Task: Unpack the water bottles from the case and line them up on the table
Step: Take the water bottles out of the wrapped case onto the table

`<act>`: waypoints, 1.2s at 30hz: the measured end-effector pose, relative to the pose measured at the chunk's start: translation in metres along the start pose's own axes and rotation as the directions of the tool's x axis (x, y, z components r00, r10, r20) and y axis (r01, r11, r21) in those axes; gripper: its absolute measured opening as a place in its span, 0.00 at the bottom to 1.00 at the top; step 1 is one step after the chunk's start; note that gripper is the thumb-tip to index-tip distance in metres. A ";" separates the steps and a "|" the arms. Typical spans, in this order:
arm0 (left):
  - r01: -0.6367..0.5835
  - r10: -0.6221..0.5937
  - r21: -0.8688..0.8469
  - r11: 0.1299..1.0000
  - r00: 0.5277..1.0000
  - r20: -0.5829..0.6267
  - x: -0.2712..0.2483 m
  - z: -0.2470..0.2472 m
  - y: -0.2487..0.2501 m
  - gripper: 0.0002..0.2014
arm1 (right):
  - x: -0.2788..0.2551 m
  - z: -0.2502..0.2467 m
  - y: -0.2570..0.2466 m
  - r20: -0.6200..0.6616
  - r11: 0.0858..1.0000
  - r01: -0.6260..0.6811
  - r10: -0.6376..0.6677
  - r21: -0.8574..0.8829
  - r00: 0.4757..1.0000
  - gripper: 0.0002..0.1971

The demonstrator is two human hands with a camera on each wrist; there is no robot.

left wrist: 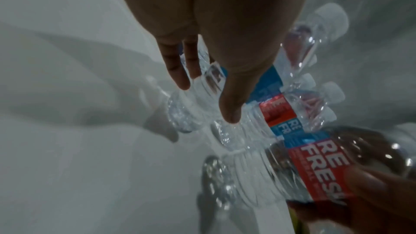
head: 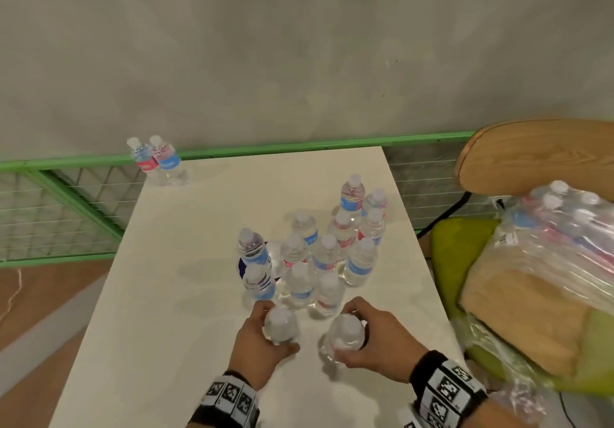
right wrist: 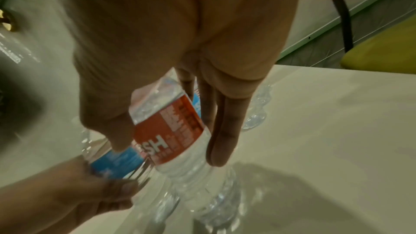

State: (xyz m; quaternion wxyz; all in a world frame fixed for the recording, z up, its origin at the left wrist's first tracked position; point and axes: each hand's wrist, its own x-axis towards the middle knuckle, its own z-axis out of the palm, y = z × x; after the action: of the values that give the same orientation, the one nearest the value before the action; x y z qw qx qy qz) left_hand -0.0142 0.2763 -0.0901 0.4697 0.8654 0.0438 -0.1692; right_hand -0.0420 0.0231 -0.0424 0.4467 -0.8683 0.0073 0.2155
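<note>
My left hand (head: 265, 336) grips a clear water bottle (head: 282, 323) near the white table's (head: 166, 294) front. My right hand (head: 367, 336) grips a second bottle (head: 345, 331) beside it. In the left wrist view the fingers (left wrist: 178, 70) curl round the left bottle (left wrist: 193, 106). The right wrist view shows the thumb and fingers (right wrist: 220, 131) round the red-labelled bottle (right wrist: 173, 131). Whether either base touches the table, I cannot tell. Several bottles (head: 319, 255) stand clustered just beyond the hands. Two more (head: 159, 162) stand at the far left corner. The wrapped case (head: 558, 225) lies on a chair at the right.
A wooden chair back (head: 538, 158) and a green cushion (head: 455, 261) flank the table's right edge. A green railing with wire mesh (head: 66, 201) runs behind and left of the table. Loose plastic wrap (head: 518, 394) hangs at the right front.
</note>
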 end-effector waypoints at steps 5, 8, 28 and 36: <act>-0.039 0.038 -0.074 0.996 0.999 -0.026 0.008 0.006 -0.003 0.32 | 0.003 0.020 -0.005 -0.035 0.996 0.078 -0.080 -0.052 0.996 0.31; -0.059 0.060 -0.093 0.994 0.998 -0.002 0.016 0.008 -0.006 0.36 | 0.004 0.028 -0.008 -0.118 0.993 0.101 -0.109 -0.069 0.987 0.32; -0.008 0.010 0.109 0.994 1.000 -0.017 0.043 0.013 0.012 0.32 | 0.041 0.040 -0.027 -0.406 0.995 0.101 -0.090 0.005 0.909 0.31; 0.049 -0.070 0.320 0.946 0.996 0.053 0.027 0.004 0.001 0.14 | -0.006 0.009 0.006 -0.322 0.996 -0.038 0.062 0.080 0.945 0.30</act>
State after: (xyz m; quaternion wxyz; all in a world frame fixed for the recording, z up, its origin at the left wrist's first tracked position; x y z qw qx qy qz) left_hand 0.0102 0.2707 -0.1005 0.3198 0.9222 0.0270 -0.2156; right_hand -0.0520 0.0255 -0.0495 0.4653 -0.8745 0.1105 0.0809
